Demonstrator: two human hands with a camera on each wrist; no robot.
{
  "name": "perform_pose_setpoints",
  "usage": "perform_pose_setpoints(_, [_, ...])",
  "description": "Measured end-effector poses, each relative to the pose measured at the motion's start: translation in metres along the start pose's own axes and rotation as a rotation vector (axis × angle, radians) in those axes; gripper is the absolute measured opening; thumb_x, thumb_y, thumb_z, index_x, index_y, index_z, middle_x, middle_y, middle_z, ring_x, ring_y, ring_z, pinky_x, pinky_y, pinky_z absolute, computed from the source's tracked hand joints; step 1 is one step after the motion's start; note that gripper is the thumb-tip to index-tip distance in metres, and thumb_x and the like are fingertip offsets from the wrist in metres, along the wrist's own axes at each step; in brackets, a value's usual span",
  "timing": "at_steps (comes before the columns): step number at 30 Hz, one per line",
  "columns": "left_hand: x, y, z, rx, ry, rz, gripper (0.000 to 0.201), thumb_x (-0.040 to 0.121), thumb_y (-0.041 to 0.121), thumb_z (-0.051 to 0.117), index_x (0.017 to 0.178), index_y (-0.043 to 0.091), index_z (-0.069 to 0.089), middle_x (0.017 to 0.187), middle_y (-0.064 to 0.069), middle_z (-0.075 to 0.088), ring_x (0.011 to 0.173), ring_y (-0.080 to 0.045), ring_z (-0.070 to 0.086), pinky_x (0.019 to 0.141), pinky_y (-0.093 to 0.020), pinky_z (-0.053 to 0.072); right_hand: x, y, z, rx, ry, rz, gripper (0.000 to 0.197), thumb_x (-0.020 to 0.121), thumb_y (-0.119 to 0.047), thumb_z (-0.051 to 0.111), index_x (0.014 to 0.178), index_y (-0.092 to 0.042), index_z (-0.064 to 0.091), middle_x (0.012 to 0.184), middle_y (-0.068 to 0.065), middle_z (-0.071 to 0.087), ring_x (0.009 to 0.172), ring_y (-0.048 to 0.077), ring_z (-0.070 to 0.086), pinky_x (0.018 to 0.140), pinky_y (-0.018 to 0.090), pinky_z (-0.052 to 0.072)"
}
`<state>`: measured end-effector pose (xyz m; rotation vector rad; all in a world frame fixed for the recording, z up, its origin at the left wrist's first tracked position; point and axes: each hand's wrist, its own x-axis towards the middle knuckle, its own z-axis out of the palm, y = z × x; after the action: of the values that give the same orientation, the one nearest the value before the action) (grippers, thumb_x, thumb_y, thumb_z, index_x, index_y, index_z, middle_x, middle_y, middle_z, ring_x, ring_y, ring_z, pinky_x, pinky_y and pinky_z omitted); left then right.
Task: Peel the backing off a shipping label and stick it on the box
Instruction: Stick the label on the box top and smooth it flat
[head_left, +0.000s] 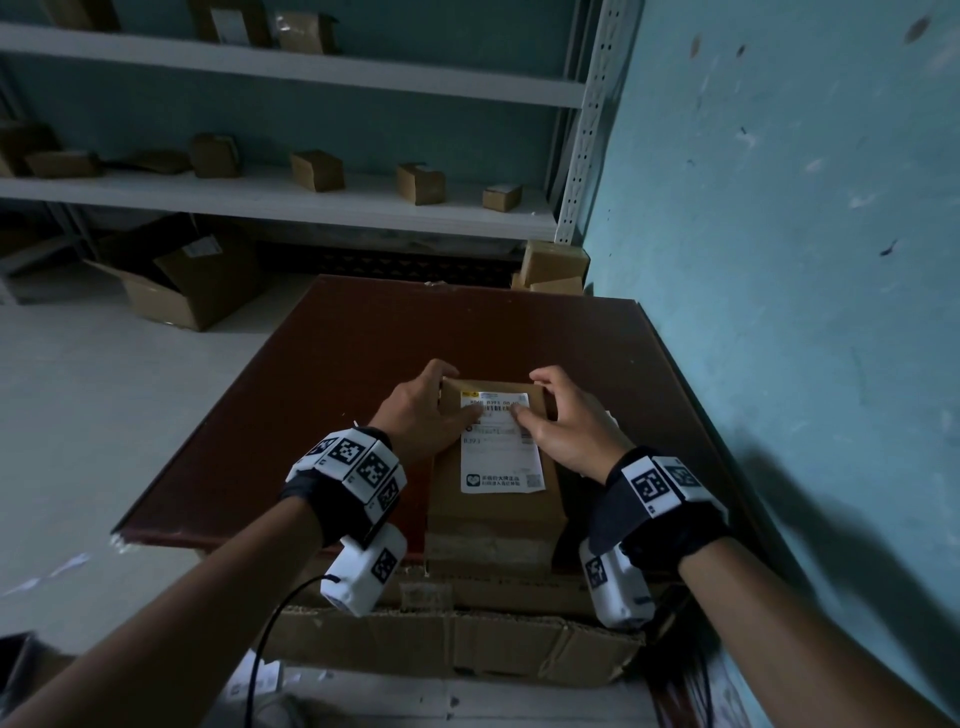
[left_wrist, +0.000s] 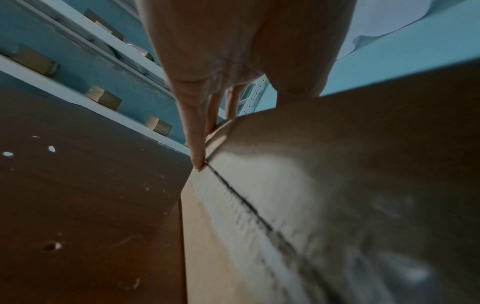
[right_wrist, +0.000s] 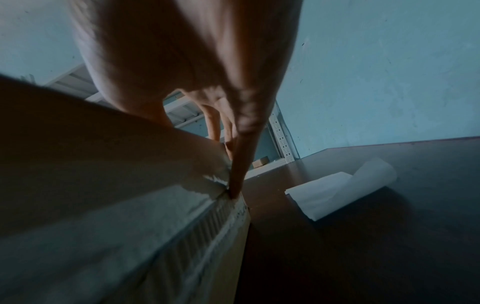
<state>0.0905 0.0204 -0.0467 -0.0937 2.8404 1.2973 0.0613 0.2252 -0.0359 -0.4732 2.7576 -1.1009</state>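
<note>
Table (head_left: 332, 364) of dark red-brown wood stands against the blue-green wall (head_left: 779, 208), and on its near part lies a brown cardboard box (head_left: 493, 512). Behind the table there are white shelves (head_left: 291, 208) with several small cartons on them. The shipping label (head_left: 501, 457) is white and lies flat on the top of the box, toward its far end, with the barcode near the far edge. The left hand (head_left: 423, 415) rests on the far left part of the box; its thumb presses on the label near the barcode, and its fingers reach down over the left side. The right hand (head_left: 563, 421) does the same on the right: thumb on the label, fingers bent over the far right edge. A curled white backing sheet (right_wrist: 345, 189) lies on the table, just right of the box.
</note>
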Motion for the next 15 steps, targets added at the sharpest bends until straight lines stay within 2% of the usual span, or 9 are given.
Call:
perform_pose_setpoints(3, [-0.0002, -0.0008, 0.0003, -0.037, -0.029, 0.003, 0.068, 0.089, 0.042, 0.069, 0.143, 0.02, 0.034, 0.119, -0.006, 0.065, 0.095, -0.017, 0.069, 0.076, -0.034, 0.062, -0.0023, -0.0032, -0.0003, 0.028, -0.012, 0.003, 0.066, 0.097, -0.047, 0.059, 0.149, -0.019, 0.031, 0.141, 0.005, 0.052, 0.107, 0.011, 0.051, 0.079, 0.022, 0.041])
perform_pose_setpoints(6, [-0.0004, -0.0012, 0.0016, -0.045, -0.048, 0.018, 0.085, 0.086, 0.045, 0.072, 0.151, 0.02, 0.024, 0.126, -0.009, 0.063, 0.098, -0.016, 0.068, 0.07, -0.025, 0.058, -0.0044, -0.006, -0.0014, 0.048, -0.017, 0.001, 0.077, 0.094, -0.047, 0.064, 0.154, -0.019, 0.024, 0.148, 0.006, 0.046, 0.113, 0.01, 0.045, 0.089, 0.025, 0.036])
perform_pose_setpoints(8, [-0.0013, -0.0005, 0.002, -0.004, -0.037, 0.041, 0.09, 0.085, 0.048, 0.073, 0.153, 0.019, 0.021, 0.128, -0.008, 0.062, 0.102, -0.017, 0.066, 0.07, -0.021, 0.055, -0.0054, -0.0073, -0.002, 0.043, -0.031, 0.001, 0.08, 0.093, -0.044, 0.066, 0.155, -0.018, 0.022, 0.148, 0.006, 0.045, 0.111, 0.008, 0.043, 0.089, 0.024, 0.036])
perform_pose_setpoints(10, [-0.0019, 0.0002, 0.0023, 0.016, -0.041, 0.049, 0.091, 0.084, 0.049, 0.072, 0.153, 0.018, 0.021, 0.128, -0.008, 0.063, 0.104, -0.018, 0.066, 0.076, -0.027, 0.058, -0.0051, -0.0069, -0.0018, 0.043, -0.035, 0.003, 0.082, 0.092, -0.043, 0.068, 0.155, -0.018, 0.022, 0.147, 0.005, 0.047, 0.113, 0.011, 0.048, 0.089, 0.024, 0.038])
perform_pose_setpoints(12, [-0.0015, -0.0003, 0.0019, 0.014, -0.056, 0.041, 0.092, 0.084, 0.05, 0.072, 0.153, 0.019, 0.021, 0.13, -0.009, 0.062, 0.108, -0.021, 0.066, 0.084, -0.036, 0.06, -0.0049, -0.0062, -0.0019, 0.039, -0.033, 0.003, 0.082, 0.092, -0.042, 0.069, 0.155, -0.018, 0.022, 0.148, 0.006, 0.046, 0.123, 0.017, 0.052, 0.091, 0.025, 0.039])
perform_pose_setpoints(15, [0.0, -0.0026, 0.001, 0.011, -0.064, 0.026, 0.09, 0.084, 0.049, 0.072, 0.153, 0.022, 0.021, 0.131, -0.009, 0.061, 0.108, -0.023, 0.066, 0.086, -0.039, 0.06, -0.005, -0.0057, -0.0021, 0.027, -0.038, 0.007, 0.083, 0.091, -0.04, 0.07, 0.155, -0.018, 0.023, 0.149, 0.006, 0.046, 0.128, 0.02, 0.051, 0.092, 0.025, 0.04])
